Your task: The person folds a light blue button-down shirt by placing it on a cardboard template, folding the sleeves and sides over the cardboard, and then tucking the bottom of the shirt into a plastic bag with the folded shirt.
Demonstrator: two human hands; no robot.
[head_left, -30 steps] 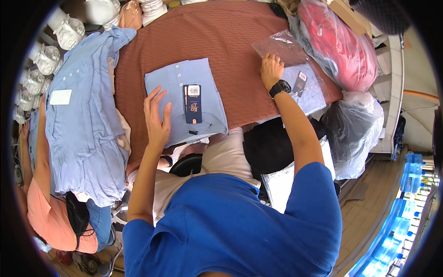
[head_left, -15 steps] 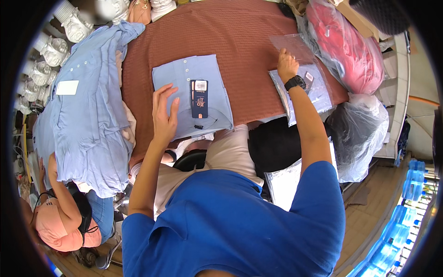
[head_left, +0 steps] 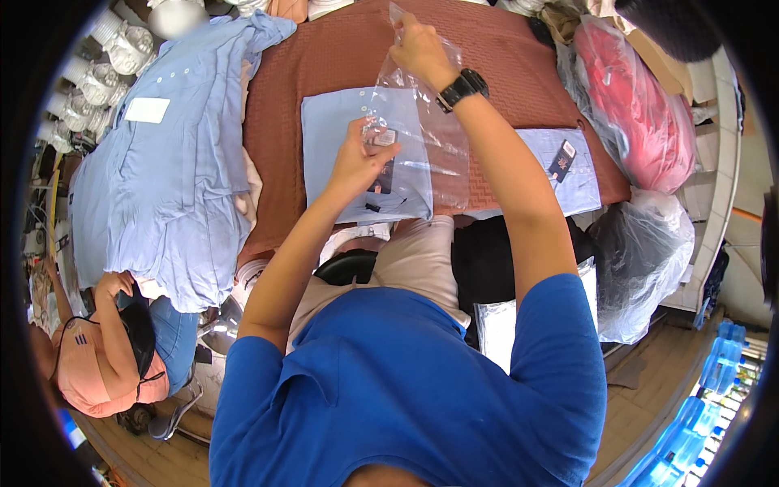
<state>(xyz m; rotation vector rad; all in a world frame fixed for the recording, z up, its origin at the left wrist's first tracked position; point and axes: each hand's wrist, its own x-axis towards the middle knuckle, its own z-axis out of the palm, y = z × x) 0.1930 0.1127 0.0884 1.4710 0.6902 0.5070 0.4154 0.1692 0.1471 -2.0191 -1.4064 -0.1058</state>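
Note:
A clear plastic bag (head_left: 434, 138) hangs above the brown table (head_left: 324, 65), held by both hands. My right hand (head_left: 420, 49), with a black watch on its wrist, grips the bag's top edge. My left hand (head_left: 357, 158) pinches its lower left edge. Under the bag lies a folded light blue shirt (head_left: 337, 134) with a dark tag. A second folded light blue shirt (head_left: 568, 166) with a dark tag lies to the right, in a clear wrap.
A pile of unfolded blue shirts (head_left: 162, 162) drapes over the table's left side. Bagged red garments (head_left: 629, 105) sit at the right, a clear bag of dark cloth (head_left: 641, 252) below them. A seated person in an orange top (head_left: 105, 357) is at lower left.
My right hand lifted the clear bag from the right side of the table and carried it left over the folded shirt. My left hand left the shirt and took the bag's lower edge.

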